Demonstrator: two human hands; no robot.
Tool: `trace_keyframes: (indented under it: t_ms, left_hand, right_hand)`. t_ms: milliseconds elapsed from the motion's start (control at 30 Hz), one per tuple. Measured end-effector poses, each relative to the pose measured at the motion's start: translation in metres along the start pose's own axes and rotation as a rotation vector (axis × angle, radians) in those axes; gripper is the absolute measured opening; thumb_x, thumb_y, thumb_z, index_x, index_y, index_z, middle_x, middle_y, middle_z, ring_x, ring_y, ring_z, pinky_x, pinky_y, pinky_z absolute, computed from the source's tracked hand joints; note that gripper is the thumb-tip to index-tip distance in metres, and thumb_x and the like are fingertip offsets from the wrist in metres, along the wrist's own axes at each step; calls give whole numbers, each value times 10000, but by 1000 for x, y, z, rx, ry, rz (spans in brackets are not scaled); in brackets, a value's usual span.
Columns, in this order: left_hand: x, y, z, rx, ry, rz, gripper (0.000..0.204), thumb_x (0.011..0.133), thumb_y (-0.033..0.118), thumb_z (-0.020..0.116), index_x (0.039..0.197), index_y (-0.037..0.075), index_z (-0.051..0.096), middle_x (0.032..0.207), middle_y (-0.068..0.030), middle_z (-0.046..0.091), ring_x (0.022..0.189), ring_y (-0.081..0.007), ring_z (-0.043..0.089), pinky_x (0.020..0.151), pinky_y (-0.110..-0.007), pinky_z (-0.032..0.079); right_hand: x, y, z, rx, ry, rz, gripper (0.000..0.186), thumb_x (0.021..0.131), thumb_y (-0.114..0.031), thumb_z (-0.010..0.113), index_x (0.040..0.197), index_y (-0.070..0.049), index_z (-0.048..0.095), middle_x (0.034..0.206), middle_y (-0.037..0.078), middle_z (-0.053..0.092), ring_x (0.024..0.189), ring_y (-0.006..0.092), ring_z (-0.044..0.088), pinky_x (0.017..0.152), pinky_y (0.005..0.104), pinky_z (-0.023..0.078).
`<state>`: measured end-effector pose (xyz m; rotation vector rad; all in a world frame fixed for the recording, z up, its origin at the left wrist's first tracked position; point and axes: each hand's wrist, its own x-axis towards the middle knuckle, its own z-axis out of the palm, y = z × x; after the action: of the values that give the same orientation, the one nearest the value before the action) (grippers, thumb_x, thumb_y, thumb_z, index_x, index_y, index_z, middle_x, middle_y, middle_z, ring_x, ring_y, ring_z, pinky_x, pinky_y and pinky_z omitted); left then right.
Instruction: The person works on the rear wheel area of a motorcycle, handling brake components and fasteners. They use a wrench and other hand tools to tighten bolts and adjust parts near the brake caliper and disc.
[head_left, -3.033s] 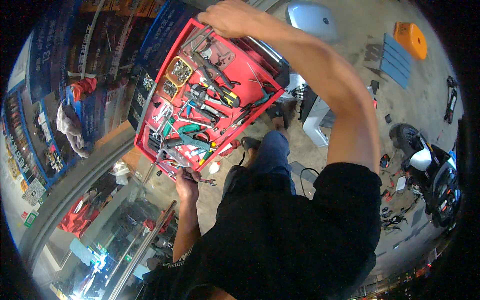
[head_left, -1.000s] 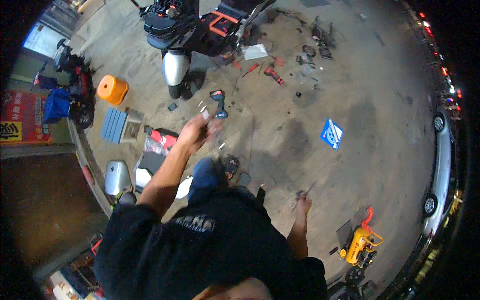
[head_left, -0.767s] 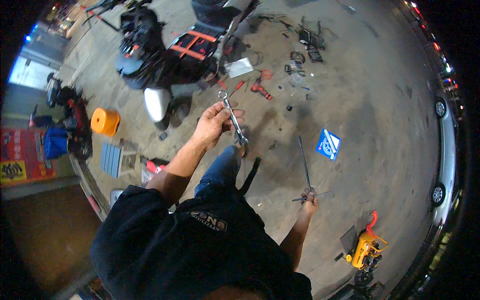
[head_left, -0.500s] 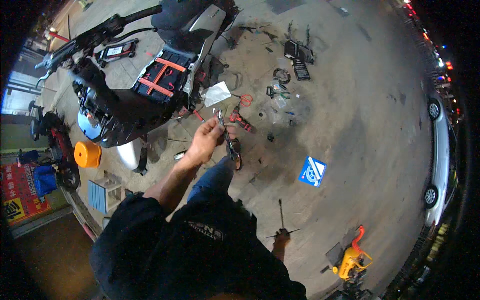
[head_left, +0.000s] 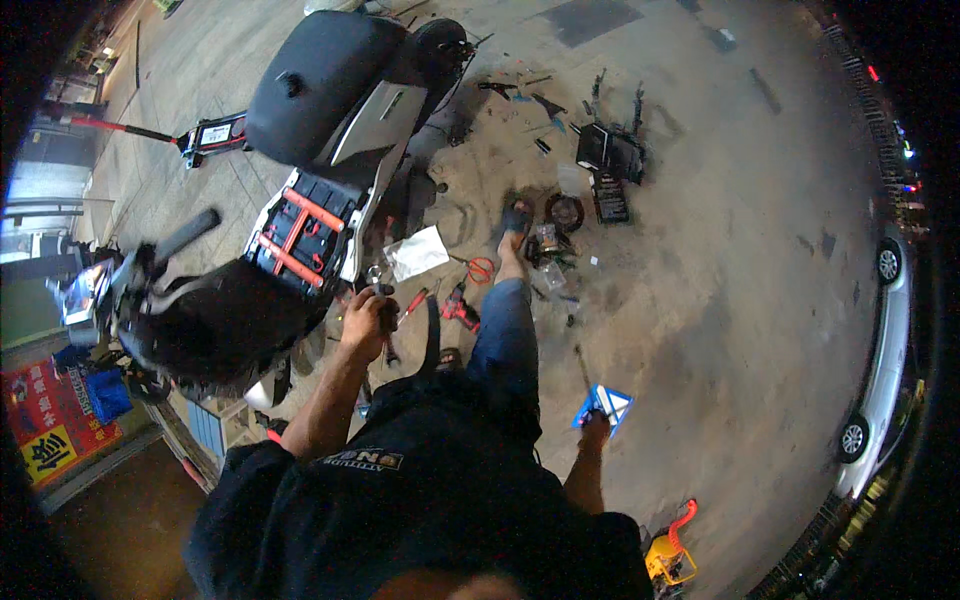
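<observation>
My left hand [head_left: 368, 318] is raised beside the scooter [head_left: 330, 130], its fingers closed round a metal wrench [head_left: 375, 273] whose ring end sticks up above the fist; another end shows below the hand. Orange-red straps cross a dark battery [head_left: 302, 235] in the scooter's opened body, a little left of and beyond that hand. Low on the right, my right hand [head_left: 596, 424] is wrapped round a T-handle wrench [head_left: 582, 366], its thin shaft pointing away from me. Behind this hand, a blue and white box [head_left: 616, 408] lies on the ground, partly covered.
A red cordless drill [head_left: 460, 308], a white sheet [head_left: 417, 254] and red-handled pliers [head_left: 481, 270] lie ahead. Farther off are a black toolbox [head_left: 610, 152] and loose parts. A floor jack [head_left: 213, 137] stands at the scooter's far side, a yellow compressor [head_left: 668, 560] lower right.
I have stepped forward, closer to the scooter, one leg stretched ahead. My left hand with the wrench has moved left and nearer; the right, with the T-handle wrench, is now over the blue box.
</observation>
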<state>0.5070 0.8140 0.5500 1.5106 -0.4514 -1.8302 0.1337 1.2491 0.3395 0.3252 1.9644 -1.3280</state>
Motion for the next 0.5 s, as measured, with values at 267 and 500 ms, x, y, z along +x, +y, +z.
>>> trace_keyframes:
  t_ms: [267, 500]
  left_hand:
    - [265, 66, 167, 201, 145, 42, 128, 798, 25, 468, 917, 56, 502, 671, -49, 521, 555, -160, 505, 484, -271, 396]
    - [531, 98, 327, 424, 195, 184, 143, 865, 205, 579, 808, 76, 557, 659, 43, 467, 566, -76, 401, 501, -250, 310]
  right_hand:
    - [272, -330, 394, -366, -296, -283, 258, 961, -247, 497, 1103, -49, 579, 1027, 61, 622, 880, 150, 558, 685, 290, 413]
    - [420, -449, 654, -356, -622, -397, 262, 960, -191, 485, 1147, -30, 574, 975, 34, 630, 788, 97, 536, 684, 242, 419]
